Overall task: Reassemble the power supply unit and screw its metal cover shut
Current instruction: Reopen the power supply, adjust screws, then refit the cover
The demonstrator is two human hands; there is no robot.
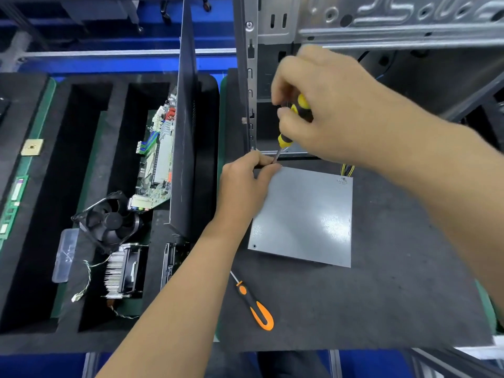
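**Q:** Where did you have the power supply unit at that moment?

**A:** The power supply unit (302,216) lay flat on the dark mat (395,296), its grey metal cover (313,203) facing up, just in front of the open computer case (381,31). My right hand (335,110) was wrapped round the yellow-and-black screwdriver (293,124), tip down at the cover's far left corner. My left hand (245,184) was pinching at that tip; I couldn't see whether there was a screw under the fingers.

**Q:** What worried you?

**A:** Slip, mainly. I judged that the shaft stood tilted, so pressing down could have cammed the bit out, scratching the cover or jabbing my left fingers. A screw started crooked could also have cross-threaded. The orange screwdriver (256,306) lay loose near my left forearm, easy to knock off the mat
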